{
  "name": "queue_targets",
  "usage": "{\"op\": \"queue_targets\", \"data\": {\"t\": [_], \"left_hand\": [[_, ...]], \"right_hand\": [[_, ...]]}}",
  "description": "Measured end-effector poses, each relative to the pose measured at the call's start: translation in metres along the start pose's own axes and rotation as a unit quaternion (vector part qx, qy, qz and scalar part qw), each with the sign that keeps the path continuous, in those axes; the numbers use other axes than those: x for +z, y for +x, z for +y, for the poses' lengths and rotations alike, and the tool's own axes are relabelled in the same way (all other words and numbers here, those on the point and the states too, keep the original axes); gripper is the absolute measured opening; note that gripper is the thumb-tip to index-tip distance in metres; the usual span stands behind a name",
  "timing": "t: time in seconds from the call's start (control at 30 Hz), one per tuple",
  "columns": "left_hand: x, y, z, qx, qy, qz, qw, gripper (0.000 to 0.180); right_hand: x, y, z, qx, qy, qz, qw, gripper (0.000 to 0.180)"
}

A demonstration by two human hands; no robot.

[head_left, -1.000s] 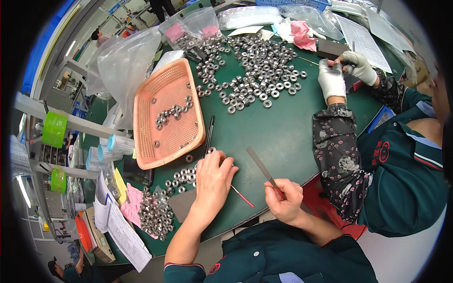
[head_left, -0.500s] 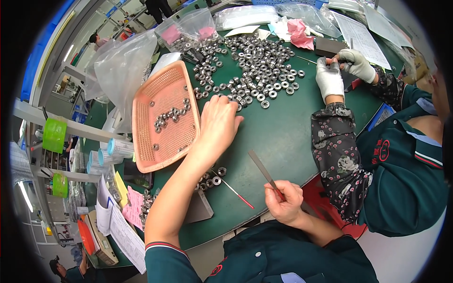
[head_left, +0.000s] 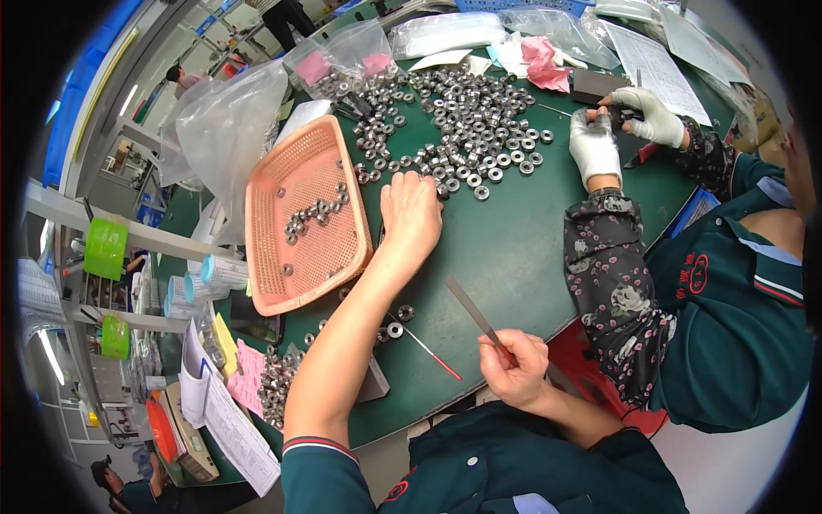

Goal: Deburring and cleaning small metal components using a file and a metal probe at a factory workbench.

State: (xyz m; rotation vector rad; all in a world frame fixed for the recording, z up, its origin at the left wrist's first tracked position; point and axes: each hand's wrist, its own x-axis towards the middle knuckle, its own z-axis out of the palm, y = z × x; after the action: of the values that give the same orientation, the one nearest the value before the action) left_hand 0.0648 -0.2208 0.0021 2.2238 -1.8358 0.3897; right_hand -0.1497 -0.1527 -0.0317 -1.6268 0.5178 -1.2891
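In the head view, we see the left hand (head_left: 411, 210) with its forearm reaching up and forward across the table, back of the hand uppermost and fingers curled downward; we cannot tell whether they pinch anything. The right hand (head_left: 516, 367) is nearer the body, thumb and fingers pressed together around the red handle end of a flat file (head_left: 469, 304), whose grey blade points up and to the left. The green tabletop (head_left: 505, 248) carries a salmon-coloured basket (head_left: 256, 218) with a few metal rings inside, papers (head_left: 235, 428), and a thin rod (head_left: 437, 357) with a red grip. Clear plastic bags (head_left: 231, 128) lie beyond, and a shelf frame with green rolls (head_left: 105, 248) runs along the left. On the right, we see a co-worker's white-gloved hands (head_left: 594, 147). The large pile of metal rings (head_left: 484, 116) spreads just beyond the left hand, at its fingertips, and well apart from the right hand.
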Motion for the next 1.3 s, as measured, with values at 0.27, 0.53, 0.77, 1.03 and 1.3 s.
{"op": "queue_targets", "data": {"t": [0.27, 0.53, 0.77, 1.03, 1.3], "left_hand": [[-0.072, -0.053, 0.038, -0.253, -0.564, -0.042, 0.785, 0.010], [-0.054, -0.123, 0.042, -0.360, -0.879, 0.023, 0.312, 0.031], [-0.050, -0.127, 0.042, -0.354, -0.884, 0.025, 0.303, 0.031], [-0.053, -0.131, 0.042, -0.362, -0.866, 0.029, 0.344, 0.030], [-0.065, -0.125, 0.041, -0.048, -0.199, 0.009, 0.979, 0.025]], "right_hand": [[-0.002, -0.001, 0.004, 0.006, 0.003, 0.015, 1.000, 0.012], [-0.001, -0.004, -0.001, 0.059, 0.020, -0.005, 0.998, 0.009], [-0.002, -0.005, 0.001, 0.072, 0.009, -0.017, 0.997, 0.009], [0.000, -0.004, 0.006, 0.052, -0.018, -0.037, 0.998, 0.009], [0.003, -0.003, 0.005, 0.032, -0.021, -0.035, 0.999, 0.009]]}}
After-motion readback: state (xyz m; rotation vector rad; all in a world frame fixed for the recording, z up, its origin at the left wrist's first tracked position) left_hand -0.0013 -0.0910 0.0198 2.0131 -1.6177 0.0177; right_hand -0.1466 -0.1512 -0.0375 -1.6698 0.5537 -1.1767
